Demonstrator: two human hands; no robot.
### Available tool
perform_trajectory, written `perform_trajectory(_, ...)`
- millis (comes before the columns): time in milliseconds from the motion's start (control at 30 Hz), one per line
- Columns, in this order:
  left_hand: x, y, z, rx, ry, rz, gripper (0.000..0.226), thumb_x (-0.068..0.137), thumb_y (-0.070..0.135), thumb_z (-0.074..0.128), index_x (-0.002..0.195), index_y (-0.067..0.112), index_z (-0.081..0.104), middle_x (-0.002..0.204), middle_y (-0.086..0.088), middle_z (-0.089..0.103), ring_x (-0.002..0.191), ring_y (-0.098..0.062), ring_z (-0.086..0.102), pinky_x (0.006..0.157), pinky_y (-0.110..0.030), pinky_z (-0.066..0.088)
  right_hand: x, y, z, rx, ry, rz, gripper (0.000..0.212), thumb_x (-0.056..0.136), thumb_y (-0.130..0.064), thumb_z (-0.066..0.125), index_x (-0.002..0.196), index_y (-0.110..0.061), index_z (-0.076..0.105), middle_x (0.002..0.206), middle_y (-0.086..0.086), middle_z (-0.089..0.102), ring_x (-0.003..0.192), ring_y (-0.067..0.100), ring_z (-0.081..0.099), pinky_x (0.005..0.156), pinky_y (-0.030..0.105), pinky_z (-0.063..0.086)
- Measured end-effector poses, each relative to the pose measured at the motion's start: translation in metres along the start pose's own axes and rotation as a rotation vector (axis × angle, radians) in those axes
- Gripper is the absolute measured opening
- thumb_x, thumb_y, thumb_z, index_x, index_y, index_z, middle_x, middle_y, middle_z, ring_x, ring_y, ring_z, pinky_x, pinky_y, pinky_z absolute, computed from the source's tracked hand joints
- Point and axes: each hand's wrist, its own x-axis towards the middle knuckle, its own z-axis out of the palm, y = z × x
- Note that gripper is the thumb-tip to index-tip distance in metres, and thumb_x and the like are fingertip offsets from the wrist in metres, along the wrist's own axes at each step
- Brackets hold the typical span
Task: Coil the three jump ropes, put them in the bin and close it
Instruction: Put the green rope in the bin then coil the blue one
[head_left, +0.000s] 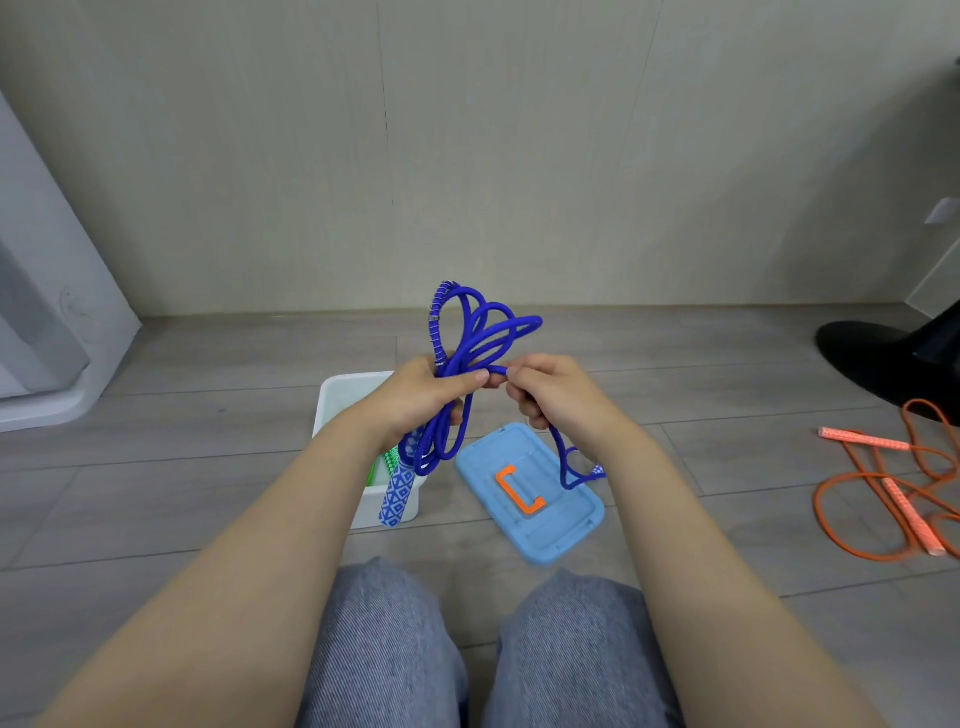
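My left hand (426, 397) grips a bundle of blue jump rope (480, 325) loops held up above the floor, with one blue patterned handle (399, 498) hanging below it. My right hand (550, 395) pinches a strand of the same rope right beside the left thumb; the tail drops from it to the second blue handle (597, 472). Under my left hand stands the open white bin (332, 400), where a bit of green rope (387, 462) shows inside. The light blue lid (535, 493) with an orange grip lies flat on the floor to the bin's right. An orange jump rope (883, 488) lies uncoiled at the far right.
My knees in grey jeans (483, 649) are at the bottom. A black chair base (883, 358) stands at the right, just behind the orange rope. A white appliance (47, 322) sits at the left against the beige wall. The floor is grey planks.
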Motion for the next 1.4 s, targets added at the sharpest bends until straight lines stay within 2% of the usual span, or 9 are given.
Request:
perform_trajectory(167, 0.003, -0.006, 0.000, 0.104, -0.040, 0.018, 0.021, 0.092, 0.035, 0.061, 0.105, 0.023, 0.070, 0.092, 0.007, 0.075, 0.066, -0.010, 0.054, 0.067, -0.026, 0.050, -0.002, 0.001, 0.000, -0.035, -0.035, -0.011, 0.023, 0.096, -0.018, 0.048, 0.087, -0.004, 0.063, 0.065, 0.001, 0.044, 0.053, 0.011, 0.036, 0.047, 0.023, 0.032)
perform_trajectory(267, 0.008, -0.012, -0.001, 0.183, -0.004, 0.001, 0.025, 0.089, 0.043, 0.062, 0.091, 0.020, 0.073, 0.088, -0.003, 0.075, 0.074, -0.015, 0.057, 0.077, -0.036, 0.050, -0.002, 0.006, -0.002, -0.101, -0.032, -0.005, 0.026, 0.095, -0.030, 0.054, 0.077, -0.012, 0.062, 0.062, -0.001, 0.048, 0.052, 0.011, 0.043, 0.049, 0.022, 0.042)
perform_trajectory(400, 0.020, -0.017, -0.005, -0.007, 0.305, -0.023, 0.024, 0.089, 0.038, 0.062, 0.081, 0.015, 0.062, 0.069, -0.008, 0.067, 0.068, -0.018, 0.064, 0.075, -0.034, 0.049, -0.002, 0.015, -0.015, -0.060, 0.069, 0.047, 0.038, 0.089, -0.043, 0.060, 0.068, -0.011, 0.057, 0.060, 0.003, 0.050, 0.056, 0.016, 0.045, 0.056, 0.027, 0.044)
perform_trajectory(500, 0.026, -0.019, -0.016, -0.374, 0.656, -0.029, 0.032, 0.093, 0.030, 0.058, 0.067, 0.013, 0.052, 0.046, 0.000, 0.054, 0.049, -0.019, 0.051, 0.062, -0.032, 0.045, -0.002, 0.021, -0.030, 0.043, 0.179, 0.102, 0.028, 0.090, -0.026, 0.054, 0.072, -0.009, 0.066, 0.060, 0.003, 0.050, 0.057, 0.017, 0.042, 0.055, 0.026, 0.039)
perform_trajectory(567, 0.026, -0.020, -0.025, -0.646, 0.769, -0.012, 0.034, 0.095, 0.026, 0.056, 0.065, 0.013, 0.046, 0.039, 0.005, 0.048, 0.040, -0.016, 0.047, 0.058, -0.031, 0.044, 0.000, 0.023, -0.033, 0.070, 0.228, 0.093, 0.025, 0.089, -0.013, 0.048, 0.077, -0.006, 0.069, 0.058, -0.001, 0.051, 0.056, 0.017, 0.039, 0.053, 0.026, 0.035)
perform_trajectory(733, 0.024, -0.016, -0.016, -0.703, 0.583, -0.034, 0.020, 0.093, 0.024, 0.060, 0.079, 0.012, 0.053, 0.060, 0.001, 0.050, 0.046, -0.012, 0.045, 0.055, -0.029, 0.046, 0.000, 0.008, -0.006, 0.072, 0.082, -0.087, 0.023, 0.095, -0.006, 0.049, 0.095, -0.014, 0.070, 0.066, 0.000, 0.055, 0.054, 0.013, 0.038, 0.051, 0.024, 0.032)
perform_trajectory(967, 0.018, -0.010, -0.007, -0.531, 0.297, -0.028, 0.024, 0.092, 0.032, 0.061, 0.100, 0.011, 0.070, 0.103, -0.003, 0.073, 0.059, -0.011, 0.053, 0.072, -0.035, 0.050, -0.001, 0.005, 0.016, -0.207, -0.060, -0.132, 0.022, 0.097, -0.016, 0.052, 0.110, -0.012, 0.069, 0.066, -0.003, 0.057, 0.042, 0.000, 0.040, 0.046, 0.011, 0.032)
perform_trajectory(1167, 0.016, -0.009, -0.006, -0.389, 0.179, -0.035, 0.028, 0.089, 0.038, 0.063, 0.099, 0.015, 0.076, 0.064, 0.000, 0.053, 0.057, -0.011, 0.052, 0.055, -0.025, 0.048, 0.005, 0.008, 0.027, -0.305, -0.060, -0.125, 0.008, 0.093, -0.018, 0.056, 0.100, -0.018, 0.053, 0.063, -0.005, 0.066, 0.048, -0.001, 0.049, 0.056, 0.025, 0.039)
perform_trajectory(1400, 0.019, -0.012, -0.006, -0.426, 0.264, -0.050, 0.026, 0.085, 0.031, 0.071, 0.095, 0.009, 0.062, 0.064, -0.004, 0.058, 0.064, -0.019, 0.059, 0.069, -0.034, 0.053, 0.007, 0.011, 0.026, -0.181, 0.043, -0.239, 0.012, 0.095, -0.015, 0.056, 0.100, -0.022, 0.063, 0.069, 0.000, 0.066, 0.053, -0.001, 0.051, 0.057, 0.014, 0.038)
